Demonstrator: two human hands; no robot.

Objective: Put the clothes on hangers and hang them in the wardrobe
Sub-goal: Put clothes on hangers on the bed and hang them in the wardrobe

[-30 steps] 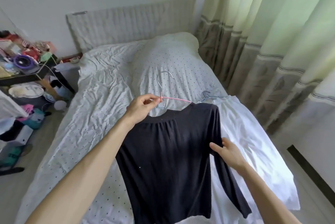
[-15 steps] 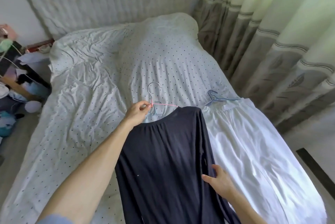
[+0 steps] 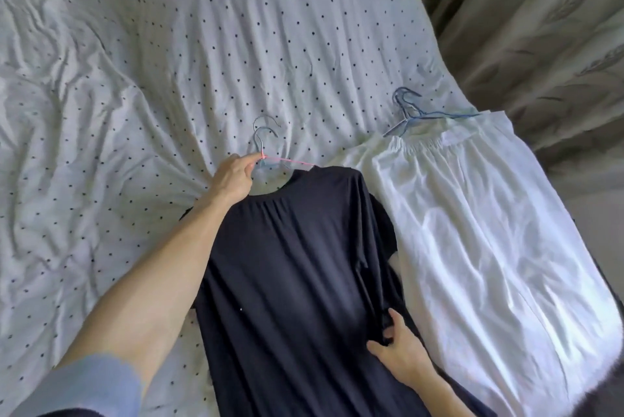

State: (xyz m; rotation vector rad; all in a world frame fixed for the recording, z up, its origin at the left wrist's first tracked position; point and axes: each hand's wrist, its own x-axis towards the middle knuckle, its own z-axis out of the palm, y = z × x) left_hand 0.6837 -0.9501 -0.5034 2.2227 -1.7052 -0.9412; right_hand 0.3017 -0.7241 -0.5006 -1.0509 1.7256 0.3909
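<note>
dark top point(image 3: 297, 268): matt cloth | white skirt point(image 3: 479, 231): glossy cloth | bedsheet point(image 3: 135, 79): wrinkled cloth

I'm in a bedroom at home: a bed point(image 3: 135, 45) with a rumpled dotted sheet fills the frame, a white garment point(image 3: 472, 231) on it, curtains point(image 3: 557, 11) upper right

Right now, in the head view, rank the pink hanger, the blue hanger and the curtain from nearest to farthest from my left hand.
1. pink hanger: pinched in the left hand's grip, at the neck of the top.
2. blue hanger: off to the right, at the skirt's waistband.
3. curtain: far right, past the bed's edge.
</note>
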